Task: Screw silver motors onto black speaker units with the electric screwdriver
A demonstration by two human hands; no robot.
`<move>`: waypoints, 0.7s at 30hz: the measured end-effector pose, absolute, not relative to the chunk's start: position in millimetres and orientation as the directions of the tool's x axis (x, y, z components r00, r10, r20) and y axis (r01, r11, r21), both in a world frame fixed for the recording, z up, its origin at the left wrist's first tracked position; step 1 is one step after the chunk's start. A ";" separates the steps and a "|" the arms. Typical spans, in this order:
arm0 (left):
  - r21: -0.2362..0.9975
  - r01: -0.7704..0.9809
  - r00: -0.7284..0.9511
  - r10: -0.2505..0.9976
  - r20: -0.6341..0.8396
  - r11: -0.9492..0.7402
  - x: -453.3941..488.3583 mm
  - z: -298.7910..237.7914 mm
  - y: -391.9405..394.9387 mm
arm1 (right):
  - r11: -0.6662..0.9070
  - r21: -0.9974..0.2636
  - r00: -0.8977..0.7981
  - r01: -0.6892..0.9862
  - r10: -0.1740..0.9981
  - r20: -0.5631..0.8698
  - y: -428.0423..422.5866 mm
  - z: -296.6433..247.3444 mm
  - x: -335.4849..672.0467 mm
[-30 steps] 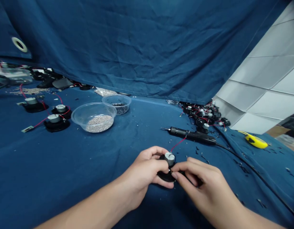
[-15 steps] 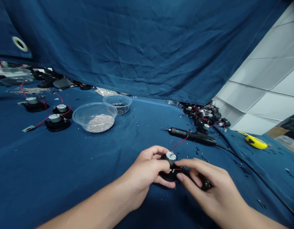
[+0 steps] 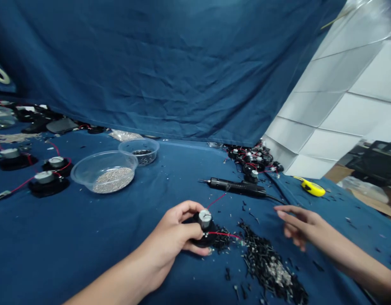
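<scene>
Our left hand point(image 3: 171, 237) grasps a motor unit point(image 3: 205, 219) at the near middle of the bench point(image 3: 119, 228), its fingers wrapped around the side and thumb pressed near the cylinder. The unit is a squat grey cylinder with a pale, flat top, standing on a round black base. One thin red wire slants up from it; another runs right, over a loose heap of screws point(image 3: 259, 254), slim and black with a silvery patch among them. Our right hand point(image 3: 301, 222) is well apart from the unit, its fingers released, index and thumb extended and the others loosely curled.

Smooth, matte blue cloth covers the bench. Beyond the unit we see a power screwdriver point(image 3: 236, 187), a black cylinder with a slender metal tip, and, further right, a rounded yellow tool point(image 3: 312, 188). To the left stand a wide bowl point(image 3: 82, 171) of clear plastic holding grainy silver bits and, just behind it, a smaller clear bowl point(image 3: 152, 147) with dark ones. Three similar units point(image 3: 44, 177) sit at far left. A creased blue curtain point(image 3: 170, 80) hangs behind, beside smooth white panels point(image 3: 322, 140).
</scene>
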State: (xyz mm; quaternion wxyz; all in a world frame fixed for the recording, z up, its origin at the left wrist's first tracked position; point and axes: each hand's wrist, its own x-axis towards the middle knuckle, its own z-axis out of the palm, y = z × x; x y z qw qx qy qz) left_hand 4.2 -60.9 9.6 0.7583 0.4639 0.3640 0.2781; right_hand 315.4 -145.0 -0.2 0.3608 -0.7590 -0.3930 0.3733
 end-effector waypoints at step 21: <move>0.932 -0.058 0.640 0.730 -0.240 0.358 7.6 1.5 -66.9 | -0.154 -0.968 0.668 -0.199 0.701 -0.249 -38.3 -5.3 267.7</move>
